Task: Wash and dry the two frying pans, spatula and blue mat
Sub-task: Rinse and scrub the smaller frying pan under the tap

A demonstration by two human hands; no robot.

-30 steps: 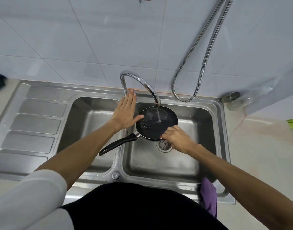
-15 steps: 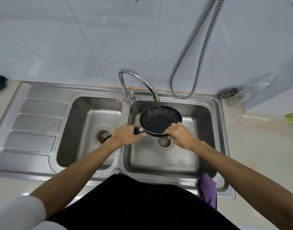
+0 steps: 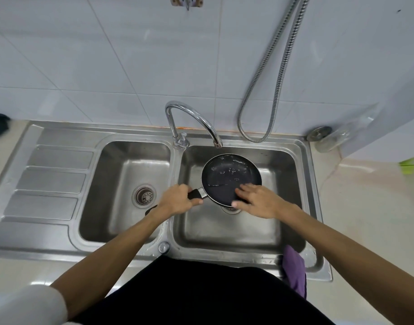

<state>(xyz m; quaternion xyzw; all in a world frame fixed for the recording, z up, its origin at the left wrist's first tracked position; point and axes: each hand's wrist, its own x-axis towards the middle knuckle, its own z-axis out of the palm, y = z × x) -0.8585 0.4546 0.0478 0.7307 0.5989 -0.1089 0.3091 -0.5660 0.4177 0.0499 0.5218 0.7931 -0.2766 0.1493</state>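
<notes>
A person stands at the sink point(image 3: 60, 252) in a black top, with a white sleeve point(image 3: 25, 303) on the left arm. A purple cloth point(image 3: 293, 269) hangs over the front edge of the sink, on the right side.

Both arms reach out over the two bowls. The left hand point(image 3: 177, 201) has its fingers curled tight around the black handle point(image 3: 196, 194) of the frying pan point(image 3: 227, 174). The right hand point(image 3: 258, 200) lies on the near part of the pan's inside, with its fingers point(image 3: 244, 187) straight and a little spread. Its thumb sits at the pan's near edge. The fingers look a bit blurry.

The frying pan is held up over the right bowl, above the drain there, and its handle points left. The pan is black, with wet drops inside.

The left bowl has a round drain point(image 3: 143, 195) in it.

Behind the pan, the shiny bent tap point(image 3: 192, 114) curves over the right bowl. A metal hose point(image 3: 269, 90) hangs in a loop on the white tiled wall point(image 3: 107, 55). A clear jar point(image 3: 334, 138) lies on its side at the back right corner.
</notes>
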